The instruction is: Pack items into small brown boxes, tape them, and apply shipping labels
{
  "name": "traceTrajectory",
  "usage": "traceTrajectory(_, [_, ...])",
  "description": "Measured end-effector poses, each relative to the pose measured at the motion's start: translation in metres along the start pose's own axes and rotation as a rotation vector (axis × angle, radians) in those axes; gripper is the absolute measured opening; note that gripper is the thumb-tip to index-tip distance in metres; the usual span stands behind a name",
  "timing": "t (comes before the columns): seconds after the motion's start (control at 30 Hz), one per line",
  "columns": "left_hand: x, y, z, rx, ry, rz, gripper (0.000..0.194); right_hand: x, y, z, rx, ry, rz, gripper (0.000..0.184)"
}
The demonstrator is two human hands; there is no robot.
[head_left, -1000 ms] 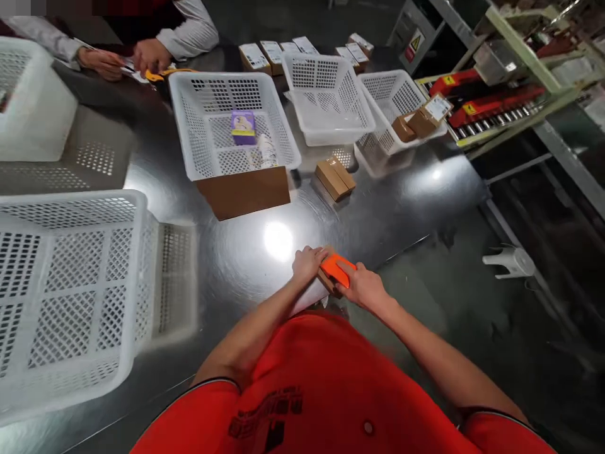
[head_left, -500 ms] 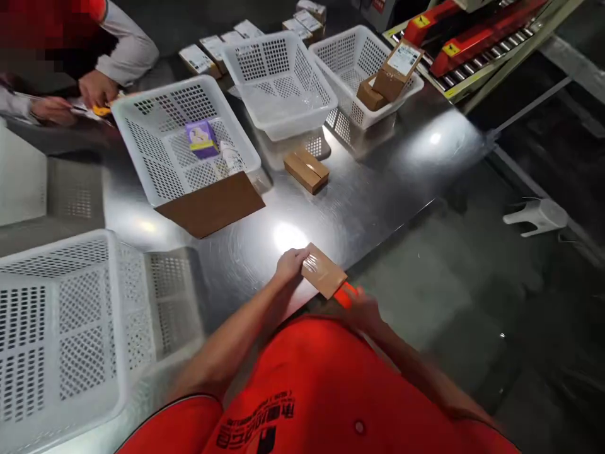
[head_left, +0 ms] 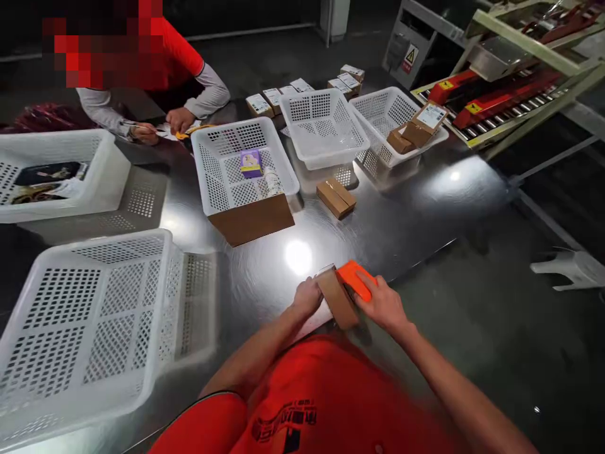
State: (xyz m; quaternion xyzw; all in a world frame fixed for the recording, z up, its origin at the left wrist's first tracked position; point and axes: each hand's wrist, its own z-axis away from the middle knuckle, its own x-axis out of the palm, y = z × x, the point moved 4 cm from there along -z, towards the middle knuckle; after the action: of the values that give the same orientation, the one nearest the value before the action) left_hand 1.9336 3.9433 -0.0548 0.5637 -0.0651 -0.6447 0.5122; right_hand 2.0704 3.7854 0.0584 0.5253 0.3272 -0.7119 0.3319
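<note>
My left hand (head_left: 308,296) is closed on the far left edge of a small cardboard box (head_left: 338,301), held tilted above the table's near edge. One narrow brown side of the box faces up at me. My right hand (head_left: 382,304) is wrapped round a bright orange hand tool (head_left: 357,280), whose exact kind I cannot make out. The tool lies right against the box's right side. Beyond my hands, a second small cardboard box (head_left: 335,197), taped shut, rests on the metal table (head_left: 265,277).
A white basket (head_left: 201,157) holds a purple box (head_left: 251,163) and a white bottle (head_left: 273,181); a brown cardboard piece (head_left: 253,221) stands at its front. More baskets (head_left: 165,302) line the table. Across it, a co-worker's hands (head_left: 179,120) handle something. A roller conveyor (head_left: 477,129) is far right.
The box has been turned from its flat taped face to a narrow side. My right hand and the orange tool have moved up along the box's right side. My view has shifted.
</note>
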Motion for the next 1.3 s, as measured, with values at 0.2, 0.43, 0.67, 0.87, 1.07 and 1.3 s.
traceTrajectory(0.2, [-0.069, -0.04, 0.013, 0.085, -0.036, 0.088, 0.057, 0.047, -0.027, 0.024, -0.018, -0.017, -0.036, 0.053])
traceTrajectory(0.43, [-0.069, -0.021, 0.011, 0.202, -0.685, 0.013, 0.12, 0.049, -0.06, 0.037, -0.039, -0.054, -0.1, 0.054])
traceTrajectory(0.67, [-0.077, -0.024, 0.009, 0.181, -0.608, 0.295, 0.093, 0.053, -0.044, 0.061, -0.117, 0.276, -0.195, 0.047])
traceTrajectory(0.87, [-0.098, -0.024, -0.01, 0.59, -0.274, 0.089, 0.092, 0.032, -0.047, 0.022, -0.18, 0.204, -0.14, 0.048])
traceTrajectory(1.07, [-0.081, -0.053, -0.019, 0.493, -0.289, -0.077, 0.094, 0.031, -0.057, -0.004, -0.254, 0.063, -0.086, 0.052])
traceTrajectory(1.3, [-0.079, -0.054, -0.021, 0.464, -0.206, -0.231, 0.088, -0.02, -0.088, 0.004, -0.189, -0.099, 0.044, 0.059])
